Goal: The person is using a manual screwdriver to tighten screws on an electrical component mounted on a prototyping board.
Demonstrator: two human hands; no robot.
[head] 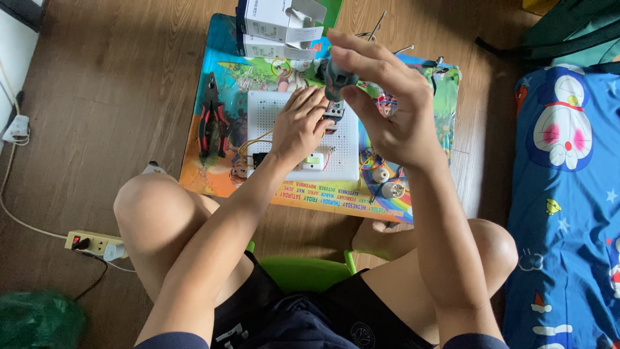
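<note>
Right hand [387, 110] grips a rubbery grey screwdriver handle [338, 79]; left hand [298, 126] presses flat on the perforated white plastic board [342, 158], hiding 1 component beneath.

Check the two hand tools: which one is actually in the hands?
The screwdriver, gripped by the right hand over the white board. The red-handled pliers lie untouched at the left.

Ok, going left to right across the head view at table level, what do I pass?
Power strip on the floor → pliers → white perforated board with the left hand on it → screwdriver in the right hand → lamp sockets → blue cartoon blanket.
</note>
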